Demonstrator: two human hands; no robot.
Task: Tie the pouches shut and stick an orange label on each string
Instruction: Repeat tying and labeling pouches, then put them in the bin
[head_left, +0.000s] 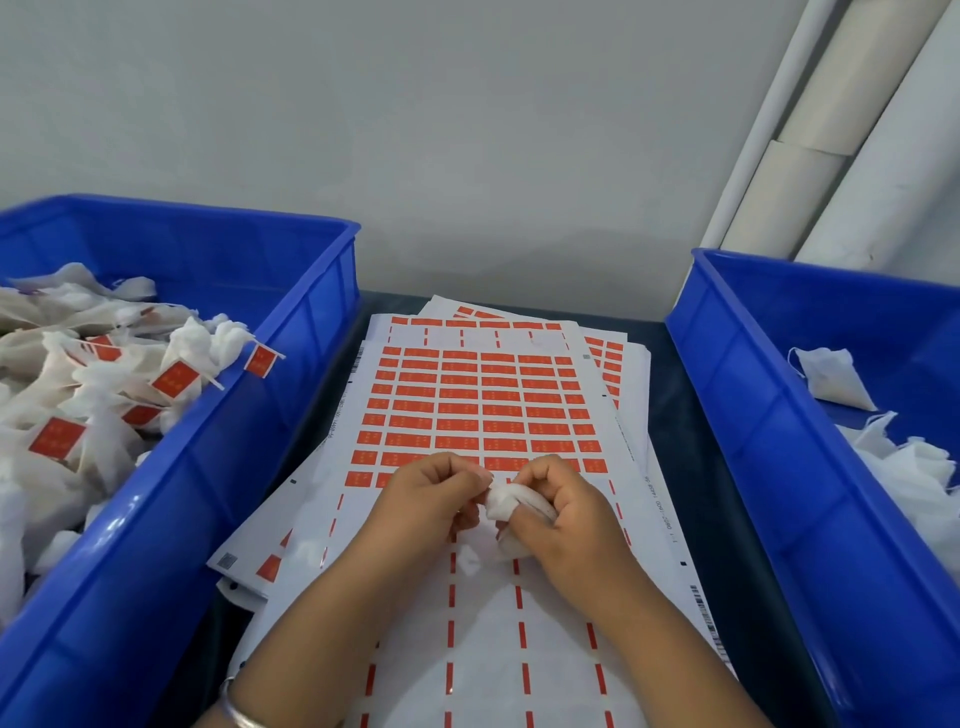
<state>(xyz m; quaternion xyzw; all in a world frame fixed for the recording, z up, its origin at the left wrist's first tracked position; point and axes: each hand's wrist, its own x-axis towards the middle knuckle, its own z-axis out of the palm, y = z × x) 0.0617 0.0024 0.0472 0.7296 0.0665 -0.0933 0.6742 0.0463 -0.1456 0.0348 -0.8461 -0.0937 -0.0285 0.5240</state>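
While both hands (566, 512) grip a pouch (506, 506) (mid-sheet), blue bins (311, 332) flank closely.

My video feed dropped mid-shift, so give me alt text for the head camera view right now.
Both hands work a small white pouch above the top orange label sheet: the right hand grips it while the left hand pinches its top. A blue bin on the left holds labelled pouches; a blue bin on the right holds unlabelled pouches.

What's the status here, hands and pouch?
Both hands, left and right, hold one pouch over the label sheet. No label on it. Nothing in the way.
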